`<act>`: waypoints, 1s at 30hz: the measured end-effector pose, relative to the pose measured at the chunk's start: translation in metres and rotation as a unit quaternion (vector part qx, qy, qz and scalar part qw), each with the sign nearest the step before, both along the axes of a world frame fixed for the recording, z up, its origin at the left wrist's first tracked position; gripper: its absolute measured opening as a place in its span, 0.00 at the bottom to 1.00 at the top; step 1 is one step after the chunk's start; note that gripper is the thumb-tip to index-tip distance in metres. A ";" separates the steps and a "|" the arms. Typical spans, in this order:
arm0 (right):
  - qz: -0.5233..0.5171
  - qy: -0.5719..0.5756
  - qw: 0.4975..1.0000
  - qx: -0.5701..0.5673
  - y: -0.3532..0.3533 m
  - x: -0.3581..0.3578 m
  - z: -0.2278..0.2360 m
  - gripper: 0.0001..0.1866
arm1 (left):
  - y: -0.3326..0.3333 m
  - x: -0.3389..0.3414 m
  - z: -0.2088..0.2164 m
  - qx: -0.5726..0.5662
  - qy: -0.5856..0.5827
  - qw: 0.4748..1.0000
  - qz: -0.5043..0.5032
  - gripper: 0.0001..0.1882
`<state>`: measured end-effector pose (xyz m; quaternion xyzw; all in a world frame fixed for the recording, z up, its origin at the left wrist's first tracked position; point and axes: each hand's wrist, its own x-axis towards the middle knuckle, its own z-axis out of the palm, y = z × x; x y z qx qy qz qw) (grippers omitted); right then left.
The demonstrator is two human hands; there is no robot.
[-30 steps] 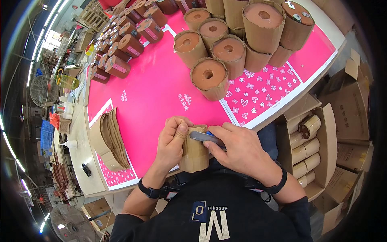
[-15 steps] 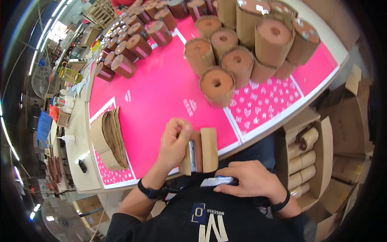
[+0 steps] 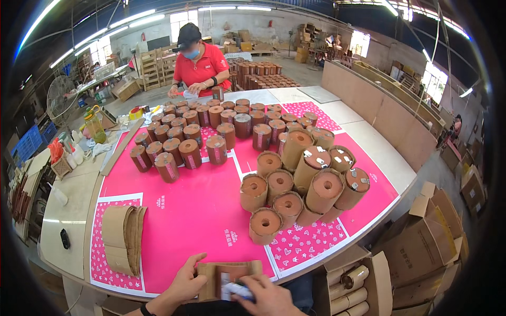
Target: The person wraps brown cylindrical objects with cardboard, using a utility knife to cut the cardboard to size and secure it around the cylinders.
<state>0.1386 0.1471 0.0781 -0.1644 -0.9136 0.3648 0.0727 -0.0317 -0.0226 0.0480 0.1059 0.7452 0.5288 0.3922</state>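
Observation:
At the near table edge, a brown cylinder (image 3: 237, 271) lies on its side inside a sheet of brown cardboard (image 3: 208, 271), whose flaps stand up on either side. My left hand (image 3: 187, 282) is at the left flap, its thumb and index finger spread apart. My right hand (image 3: 268, 297) is closed around a small whitish tool with blue on it (image 3: 237, 290), held low over the cylinder; its exact kind is unclear. Left of my hands sits a stack of curved cardboard sheets (image 3: 120, 239). Cardboard-wrapped cylinders (image 3: 265, 225) with centre holes stand grouped to the right, some stacked.
Many bare brown cylinders (image 3: 190, 152) fill the table's far part. Across it a person in a red shirt (image 3: 203, 68) works with their hands. An open carton (image 3: 377, 279) of wrapped rolls stands at right. Bottles (image 3: 59, 196) and a black object (image 3: 65, 238) lie left.
My view has tilted up, bringing the person opposite into sight. My right hand has moved the tool onto the cylinder. My left hand has gone from a closed fist to spread fingers.

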 end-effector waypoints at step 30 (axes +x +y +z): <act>-0.156 0.070 0.917 -0.361 0.072 0.038 -0.076 0.50 | -0.195 -0.076 0.004 -0.341 0.652 0.672 0.081 0.29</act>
